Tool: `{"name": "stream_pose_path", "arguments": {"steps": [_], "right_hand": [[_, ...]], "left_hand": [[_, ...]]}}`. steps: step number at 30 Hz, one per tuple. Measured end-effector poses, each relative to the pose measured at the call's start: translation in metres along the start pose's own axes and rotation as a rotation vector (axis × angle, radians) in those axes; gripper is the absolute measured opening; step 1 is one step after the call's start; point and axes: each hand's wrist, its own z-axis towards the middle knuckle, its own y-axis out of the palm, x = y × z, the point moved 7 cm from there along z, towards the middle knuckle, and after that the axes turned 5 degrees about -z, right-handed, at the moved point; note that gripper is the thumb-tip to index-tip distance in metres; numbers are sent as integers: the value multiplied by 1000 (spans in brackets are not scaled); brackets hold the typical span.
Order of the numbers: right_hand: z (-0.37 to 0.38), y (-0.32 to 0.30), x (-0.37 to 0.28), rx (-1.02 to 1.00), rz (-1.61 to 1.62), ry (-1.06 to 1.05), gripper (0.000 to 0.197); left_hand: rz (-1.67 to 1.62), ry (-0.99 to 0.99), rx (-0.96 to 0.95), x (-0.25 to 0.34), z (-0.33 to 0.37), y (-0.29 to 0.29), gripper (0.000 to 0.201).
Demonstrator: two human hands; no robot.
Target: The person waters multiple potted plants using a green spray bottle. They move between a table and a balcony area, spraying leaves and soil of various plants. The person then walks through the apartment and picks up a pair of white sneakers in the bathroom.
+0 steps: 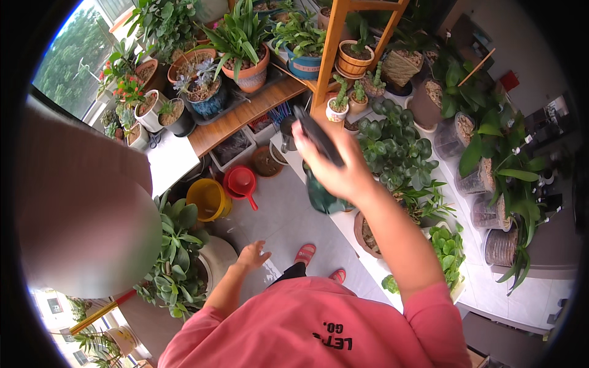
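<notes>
My right hand (334,165) is raised in front of me, its fingers wrapped round a spray bottle with a black top (319,136) and a dark green body (324,195). The bottle is slightly smeared by motion and partly hidden by the hand. Just beyond it stand small potted cacti (337,101), and right of it spreads a leafy jade plant (396,144). My left hand (250,256) hangs low over the floor with its fingers loosely apart and nothing in them. It is nearest to a large pale pot (219,260) with a broad-leaved plant (175,245).
A yellow bucket (208,200) and a red dipper (240,182) stand on the grey tiled floor (270,227). Potted plants crowd the wooden shelf (270,92) at the back. Orchids in clear pots (481,178) line the right. A large blurred object (86,208) blocks the left.
</notes>
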Motion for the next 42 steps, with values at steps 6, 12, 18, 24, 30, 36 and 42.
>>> {"name": "stream_pose_path", "arguments": {"steps": [6,12,18,24,30,36,42], "right_hand": [[144,23,22,71,-129,79,22],[185,38,49,106,-133,227,22],[178,41,106,133,-79,355,21],[145,48,100,-50,-56,307,22],[116,31,101,57,-33,293,23],[93,14,107,29,135,168,19],[86,11,105,-44,215,64,16]], "left_hand": [[-57,-140,32,-36,-22,6,55],[-125,-219,32,-57,-26,18,57],[-142,-192,58,-54,-24,18,55],[-103,-189,90,-46,-29,18,51],[-102,-262,152,-30,-49,13,50],[-95,-292,169,-30,-58,21,49],[-122,-224,157,-14,-30,10,48]]}}
